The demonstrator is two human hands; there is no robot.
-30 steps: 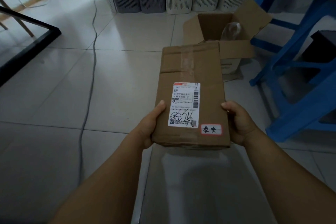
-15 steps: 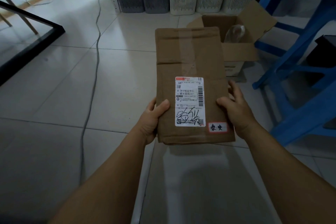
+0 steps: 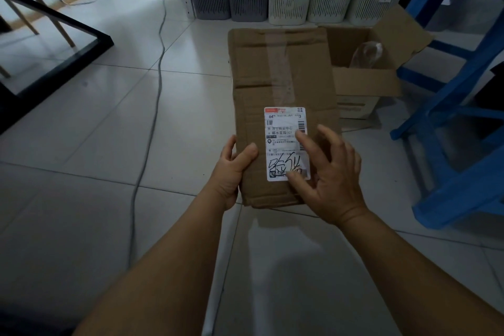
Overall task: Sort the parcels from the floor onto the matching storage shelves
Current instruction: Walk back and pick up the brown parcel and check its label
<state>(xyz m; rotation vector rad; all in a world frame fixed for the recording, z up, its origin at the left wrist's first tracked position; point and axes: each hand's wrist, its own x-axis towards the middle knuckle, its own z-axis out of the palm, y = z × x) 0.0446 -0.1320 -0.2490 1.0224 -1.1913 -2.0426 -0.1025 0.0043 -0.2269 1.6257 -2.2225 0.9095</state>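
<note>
**A:** How do your hands sit on the parcel?

**B:** Your left hand (image 3: 231, 169) grips the parcel (image 3: 281, 95) at its near left corner, thumb pressed flat on the top face beside the shipping label (image 3: 283, 142), fingers wrapped under the edge. Your right hand (image 3: 331, 177) is spread wide with its fingers fanned out over the parcel's near right part, thumb and forefinger at the label's right edge. Whether the palm presses on the cardboard or floats just above it, you cannot tell from here.

**A:** And where is the parcel itself?

**B:** You hold it off the tiled floor (image 3: 114, 123), out in front of you at the end of both forearms, long side pointing away, label face up. Clear tape runs down the middle of its top.

**A:** What stands around the parcel?

**B:** Just past its far right corner an open carton (image 3: 365, 84) sits on the floor with something clear and shiny inside. Beyond the parcel's far edge a row of slotted baskets (image 3: 289, 3) lines the wall, two grey and three pale. To the parcel's right stands a blue frame (image 3: 450, 106). To its left a grey cable (image 3: 158, 68) trails across the tiles, and farther left lies a black frame (image 3: 68, 54).
</note>
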